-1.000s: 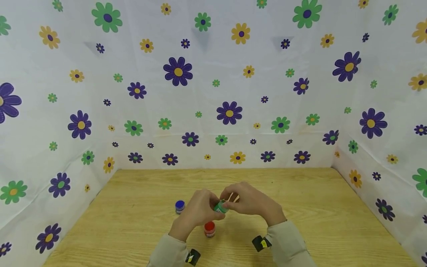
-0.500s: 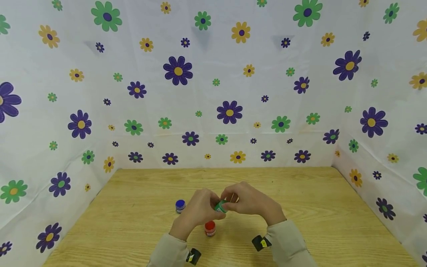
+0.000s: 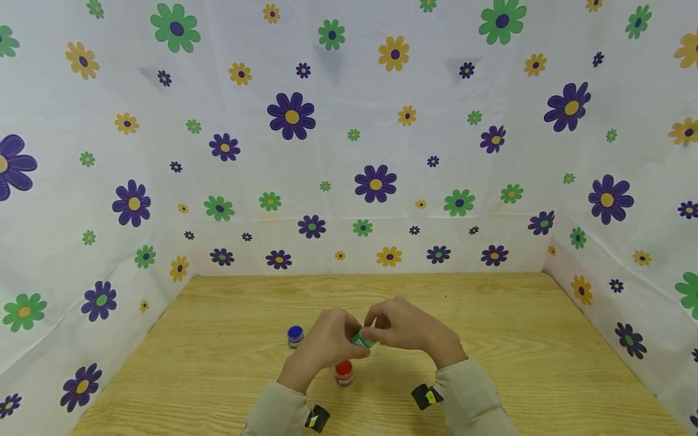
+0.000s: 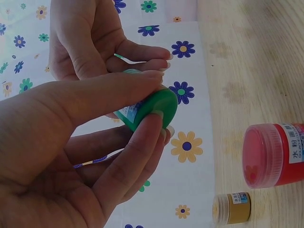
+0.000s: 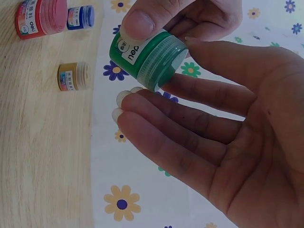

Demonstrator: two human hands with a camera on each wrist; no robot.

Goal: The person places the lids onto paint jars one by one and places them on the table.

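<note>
In the head view my left hand (image 3: 327, 340) and right hand (image 3: 408, 327) meet over the middle of the table. The left hand grips a small green paint jar (image 3: 362, 340) by its body, thumb on one side and fingers on the other. Its clear lid (image 5: 164, 59) faces my right hand in the right wrist view. There the right thumb and index finger pinch the lid's edge, while the other fingers extend below. The left wrist view shows the jar's green base (image 4: 159, 108) tilted between the left thumb and fingers.
A red paint jar (image 3: 343, 373) stands on the wooden table (image 3: 218, 375), close under the left hand. Further left is a blue jar (image 3: 295, 336). Both wrist views also show an ochre-yellow jar (image 5: 67, 77). Flower-patterned white sheeting (image 3: 338, 157) walls the table's back and sides.
The right hand's fingers shift slightly about the lid of the green jar, and the jar tilts a little. The left hand keeps its grip; the other jars stay put.
</note>
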